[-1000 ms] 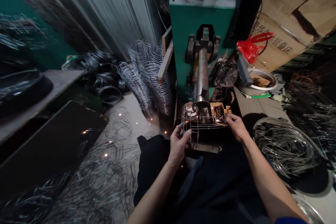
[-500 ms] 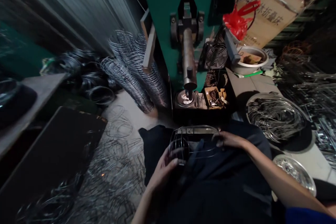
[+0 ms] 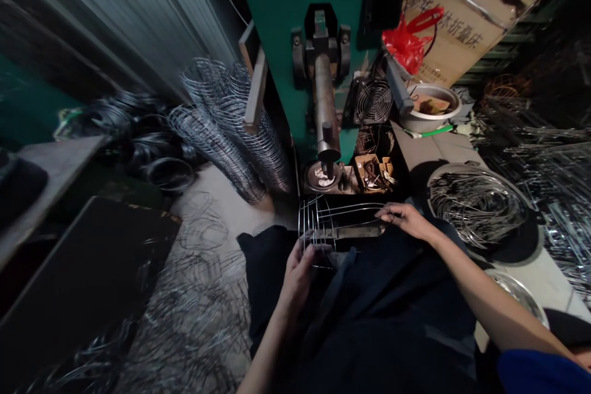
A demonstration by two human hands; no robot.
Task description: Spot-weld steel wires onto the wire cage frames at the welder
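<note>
A small cage-like basket of bright wire (image 3: 317, 217), with a long wire loop like a handle running off to the right, is held above my lap. My left hand (image 3: 297, 268) is closed round the basket's near lower side, thumb on top. At the far end of the loop, my right hand (image 3: 406, 220) pinches the wires between thumb and fingers. A flat bar (image 3: 357, 232) lies across just below the loop. Straight ahead stands a green machine (image 3: 272, 6) with a thick metal cylinder arm (image 3: 325, 92) pointing toward me, apart from the basket.
Stacked wire rings (image 3: 221, 141) stand left of the machine. Loose wire pieces (image 3: 198, 295) litter the floor. To the right are a round tray (image 3: 533, 237) of bent wires, a metal bowl (image 3: 538, 305), a white basin (image 3: 431, 123) and a small fan (image 3: 373, 100).
Both hands have lifted the wire basket away from my lap toward the machine. The loop now shows above the flat bar. The view has shifted slightly.
</note>
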